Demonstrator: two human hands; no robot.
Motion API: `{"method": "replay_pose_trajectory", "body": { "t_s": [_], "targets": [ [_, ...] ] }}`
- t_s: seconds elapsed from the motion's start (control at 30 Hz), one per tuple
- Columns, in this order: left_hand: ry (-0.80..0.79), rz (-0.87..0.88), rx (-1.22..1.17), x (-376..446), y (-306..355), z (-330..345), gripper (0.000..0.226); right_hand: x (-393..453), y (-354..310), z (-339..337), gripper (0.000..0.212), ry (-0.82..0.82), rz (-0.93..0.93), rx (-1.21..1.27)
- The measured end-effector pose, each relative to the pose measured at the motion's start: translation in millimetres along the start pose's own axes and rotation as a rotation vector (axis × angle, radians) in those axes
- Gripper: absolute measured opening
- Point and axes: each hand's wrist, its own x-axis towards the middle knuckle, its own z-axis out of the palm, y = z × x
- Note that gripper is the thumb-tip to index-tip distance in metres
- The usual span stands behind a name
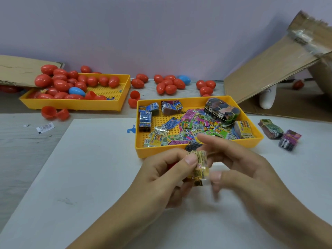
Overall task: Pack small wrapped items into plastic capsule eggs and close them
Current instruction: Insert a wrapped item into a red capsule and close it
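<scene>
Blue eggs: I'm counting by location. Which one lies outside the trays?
The blue egg on the table beside the red cluster; the other blue egg lies inside the left yellow tray.

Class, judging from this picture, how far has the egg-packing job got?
Done: many closed red eggs fill the far tray and lie behind it. In hand: the left hand holds a wrapped yellow item, with the right hand at it. Left: open halves wait on the table, and loose packets fill the near tray.
</scene>
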Motion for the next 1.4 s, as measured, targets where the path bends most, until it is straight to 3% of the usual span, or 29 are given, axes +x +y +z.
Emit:
{"method": "replay_pose_trajectory", "body": {
  "t_s": [0.23, 0.4, 0.5, 0.6, 0.83, 1.07, 1.2, 1.4],
  "targets": [
    [-0.078, 0.142, 0.132, 2, -2, 1, 0.038, 1, -6, -5, 0.037, -0.125, 0.075, -0.001],
    [-0.076, 0.173, 0.173, 2, -1, -1, 0.039, 0, -8, -3, 0.053, -0.195, 0.106, -0.017],
    [-0.071, 0.183, 0.173, 2, 0, -1, 0.038, -1, -11, -2, 0.022, -0.154, 0.029, -0.094],
    [-0.057, 0.185, 0.145, 3, 2, 0, 0.034, -2, -12, -4, 0.011, -0.183, 0.04, -0.102],
    [-0.03, 0.19, 0.188, 3, 1, 2, 0.03, -3, -15, -4, 0.025, -0.298, 0.104, -0.096],
    [0.002, 0.184, 0.245, 2, -2, 2, 0.047, -4, -17, -6, 0.027, -0.415, 0.121, -0.115],
    [0.032, 0.198, 0.24, 2, -2, 4, 0.068, -6, -14, -3, 0.033, -0.37, 0.055, -0.235],
    [0.224, 0.265, 0.217, 0, -3, 13, 0.073, -11, -8, 8, 0.04, -0.257, -0.045, -0.256]
  ]
}}
